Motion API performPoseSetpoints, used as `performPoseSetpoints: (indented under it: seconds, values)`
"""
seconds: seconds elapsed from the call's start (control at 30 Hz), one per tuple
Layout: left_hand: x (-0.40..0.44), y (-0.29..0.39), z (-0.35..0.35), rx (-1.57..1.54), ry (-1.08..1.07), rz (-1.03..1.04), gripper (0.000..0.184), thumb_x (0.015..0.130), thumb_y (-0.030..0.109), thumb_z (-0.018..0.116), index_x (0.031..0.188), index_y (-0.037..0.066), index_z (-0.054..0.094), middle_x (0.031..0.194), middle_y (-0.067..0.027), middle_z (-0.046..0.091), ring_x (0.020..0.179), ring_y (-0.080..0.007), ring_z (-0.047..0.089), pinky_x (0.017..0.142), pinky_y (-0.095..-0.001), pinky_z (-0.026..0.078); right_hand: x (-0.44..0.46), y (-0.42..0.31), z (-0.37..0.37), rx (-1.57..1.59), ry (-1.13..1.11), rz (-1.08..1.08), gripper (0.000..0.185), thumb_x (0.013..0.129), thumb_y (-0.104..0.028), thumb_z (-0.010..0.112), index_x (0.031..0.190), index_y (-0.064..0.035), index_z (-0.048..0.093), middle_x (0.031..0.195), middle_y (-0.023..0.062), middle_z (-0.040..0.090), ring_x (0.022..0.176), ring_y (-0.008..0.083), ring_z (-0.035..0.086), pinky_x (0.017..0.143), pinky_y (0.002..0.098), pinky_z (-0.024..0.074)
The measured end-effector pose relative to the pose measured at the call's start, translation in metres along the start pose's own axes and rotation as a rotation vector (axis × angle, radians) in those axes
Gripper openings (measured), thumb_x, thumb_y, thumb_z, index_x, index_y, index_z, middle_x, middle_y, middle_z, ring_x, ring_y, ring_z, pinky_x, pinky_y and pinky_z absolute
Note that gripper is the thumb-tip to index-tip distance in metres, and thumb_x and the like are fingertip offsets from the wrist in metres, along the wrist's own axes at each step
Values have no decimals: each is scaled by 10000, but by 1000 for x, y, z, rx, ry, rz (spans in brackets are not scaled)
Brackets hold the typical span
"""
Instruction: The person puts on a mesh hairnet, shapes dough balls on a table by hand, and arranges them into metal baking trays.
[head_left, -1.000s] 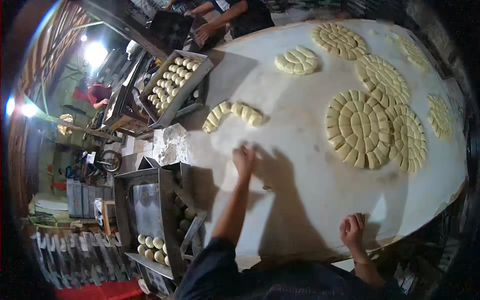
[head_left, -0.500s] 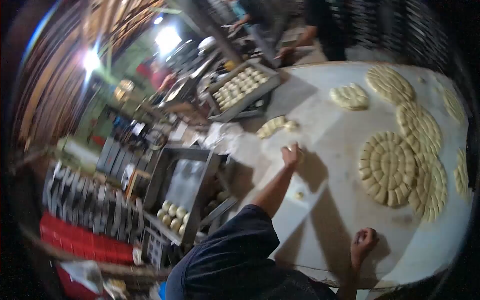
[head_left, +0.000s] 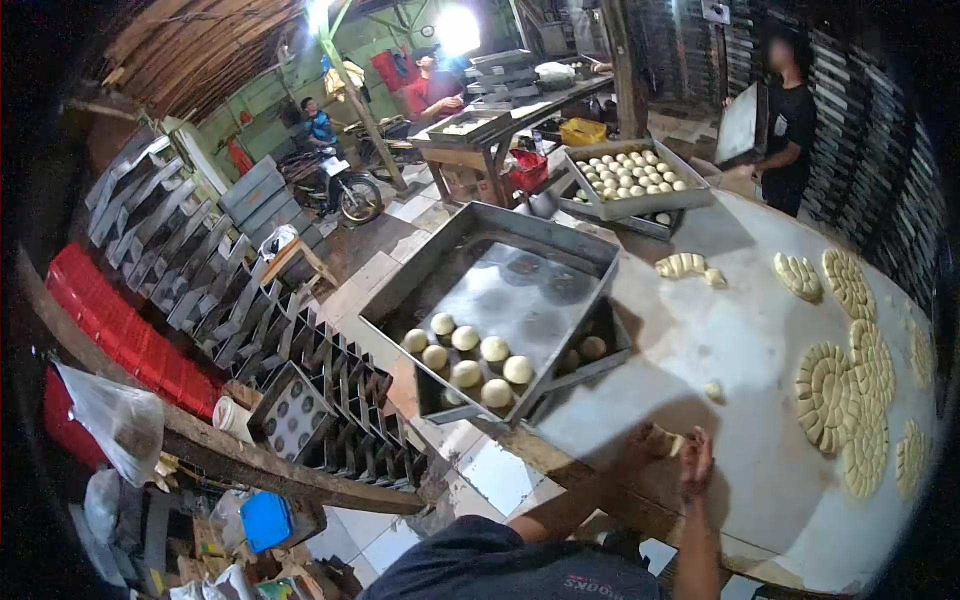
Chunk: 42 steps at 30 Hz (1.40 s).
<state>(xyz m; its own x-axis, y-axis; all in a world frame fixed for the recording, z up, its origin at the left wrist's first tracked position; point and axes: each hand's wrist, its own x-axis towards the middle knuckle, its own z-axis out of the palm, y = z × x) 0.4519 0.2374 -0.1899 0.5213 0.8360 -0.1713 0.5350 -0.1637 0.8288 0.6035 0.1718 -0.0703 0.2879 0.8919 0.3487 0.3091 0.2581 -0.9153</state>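
Near the table's front edge, my left hand [head_left: 645, 447] has its fingers closed around a small piece of dough [head_left: 668, 440]. My right hand [head_left: 696, 466] is raised just beside it, palm turned toward the dough, fingers apart. A single small dough lump [head_left: 714, 392] lies on the pale table [head_left: 740, 300] beyond my hands. Farther back sits a curved row of cut dough [head_left: 690, 266]. Round slabs of scored dough [head_left: 826, 398] overlap on the right side. To the left, a metal tray [head_left: 455, 345] holds several dough balls [head_left: 466, 373] at its near end.
Behind the table stands another tray [head_left: 700, 200] full of dough balls. A person [head_left: 790, 120] in dark clothes holds a metal tray at the back right. Another person [head_left: 430, 90] in red is at a far bench. Racks and a motorcycle [head_left: 338, 185] are at the left.
The view has swung left and down toward the trays. My left hand has come back from the far dough row to the table's front edge, close to my right hand, which has opened.
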Motion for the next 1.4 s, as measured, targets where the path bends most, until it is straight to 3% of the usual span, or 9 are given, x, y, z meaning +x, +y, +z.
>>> performPoseSetpoints:
  seconds: [0.07, 0.13, 0.33, 0.5, 0.7, 0.93, 1.0, 1.13, 1.4]
  values:
    - [1, -17, 16, 321, -38, -33, 466, 920, 215, 624, 1328, 63, 458, 1156, -85, 563, 1004, -200, 587, 910, -355, 486, -18, -26, 45, 46, 99, 109, 497, 923, -387, 589, 1247, -14, 534, 1122, 83, 579, 1062, 248, 549, 937, 399, 451]
    - [5, -76, 47, -779, 414, 380, 247, 948, 93, 556, 1195, 98, 538, 1037, -72, 597, 870, -221, 574, 792, -348, 485, -33, -21, 39, -42, 16, 157, 438, 909, -323, 609, 1209, -9, 555, 1108, 97, 591, 1053, 254, 562, 940, 397, 451]
    - [-56, 7, -79, -617, 251, 335, 223, 944, 112, 583, 1151, 98, 502, 975, -34, 563, 847, -173, 548, 769, -341, 489, -59, -2, -19, -396, -43, 30, 249, 840, -73, 688, 1050, 39, 613, 890, 137, 681, 825, 249, 660, 748, 360, 516]
    - [-78, 32, -106, -686, 355, -137, 299, 945, 213, 593, 1200, 87, 500, 963, -58, 577, 856, -167, 561, 781, -326, 495, -58, -35, -95, -422, 332, 286, 262, 837, -95, 670, 1026, 12, 524, 924, 170, 573, 860, 292, 583, 779, 415, 472]
    - [-18, 58, -141, 692, 386, 484, 471, 820, 482, 684, 1026, 65, 610, 1041, -227, 578, 1108, -414, 492, 1032, -550, 336, -23, 21, -191, -940, -206, -159, 240, 778, -172, 635, 871, -25, 470, 937, 167, 458, 929, 390, 455, 839, 514, 373]
    - [16, 133, -31, 129, 450, 235, 412, 838, 293, 712, 1143, 40, 599, 1185, -174, 549, 1095, -323, 516, 960, -410, 415, 18, 38, -106, -624, -252, 103, 167, 768, -140, 603, 840, -23, 507, 895, 212, 495, 880, 412, 482, 865, 529, 380]
    - [-9, 63, 24, -139, 317, 103, 318, 879, 195, 658, 1145, 29, 607, 1183, -166, 574, 1138, -312, 530, 1022, -388, 394, -13, 25, -122, -678, -397, -269, 179, 776, -151, 611, 867, -20, 531, 912, 230, 526, 934, 437, 514, 953, 544, 384]
    - [-60, 85, -87, 835, -94, 253, 324, 912, 232, 565, 1179, 52, 603, 1326, -149, 544, 1325, -251, 436, 1154, -421, 265, 5, 55, -208, -683, -480, -127, 158, 792, -112, 580, 885, 7, 534, 979, 260, 542, 1047, 475, 497, 999, 564, 371]
    - [39, 127, -59, 217, 284, -167, 290, 798, 241, 651, 1060, 122, 613, 1054, -172, 618, 973, -400, 536, 905, -491, 409, 73, 46, -115, -678, -261, -108, 125, 803, -90, 562, 887, 0, 540, 950, 230, 559, 1042, 453, 502, 962, 551, 397]
